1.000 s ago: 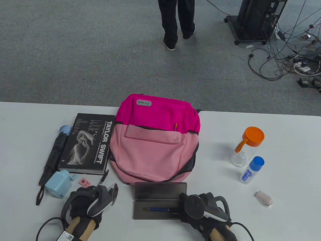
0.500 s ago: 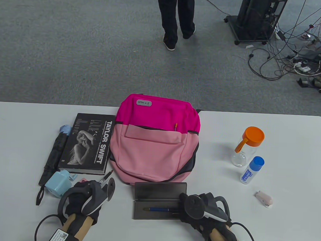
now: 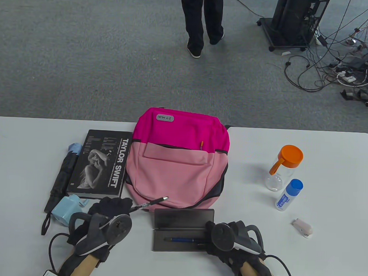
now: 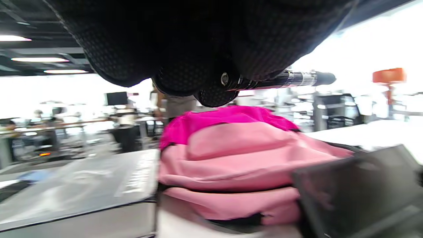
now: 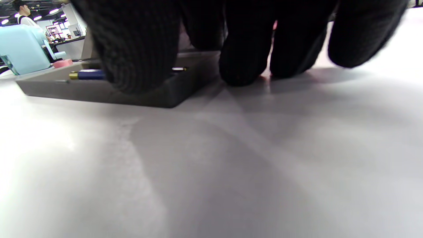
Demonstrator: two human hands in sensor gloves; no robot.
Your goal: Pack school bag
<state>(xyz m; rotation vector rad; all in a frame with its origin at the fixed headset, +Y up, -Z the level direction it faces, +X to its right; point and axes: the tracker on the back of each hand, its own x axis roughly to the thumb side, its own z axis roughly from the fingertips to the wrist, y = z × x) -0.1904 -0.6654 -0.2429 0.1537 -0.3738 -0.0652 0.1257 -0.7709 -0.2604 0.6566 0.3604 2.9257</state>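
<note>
the left hand (image 3: pixel 107 215) pinches a black pen (image 3: pixel 150 202) in its curled fingers (image 4: pixel 214 89), the barrel jutting out to the right of the fingertips and lifted off the table, its far end hanging over the near edge of the pink school bag (image 3: pixel 176 162). just to the right of that pen tip, and lower, lies the open grey pencil case (image 3: pixel 183 229), its lid standing up at the back and a blue pen (image 3: pixel 181 240) already lying in the tray. the right hand (image 3: pixel 228 240) rests on the right end of the case, thumb over the tray's end wall and the other fingers (image 5: pixel 244 59) curled down to the table beside it, steadying it; whether the hand truly clamps the wall or only leans on it cannot be told.

the step in hand looks like filling the pencil case before it goes into the bag. the next move calls for swinging the black pen right and down, laying it level with the tray so it drops in alongside the blue one without catching the upright lid.

behind the left hand's knuckles sit a pale blue sharpener (image 3: pixel 66 210), a black book (image 3: pixel 100 165) and a folded umbrella (image 3: pixel 62 175). well beyond the right hand stand an orange-capped bottle (image 3: pixel 281 168), a blue-capped tube (image 3: pixel 288 194) and a small pale stapler-like item (image 3: pixel 302 227). the bag lies flat with its zips seemingly closed.
</note>
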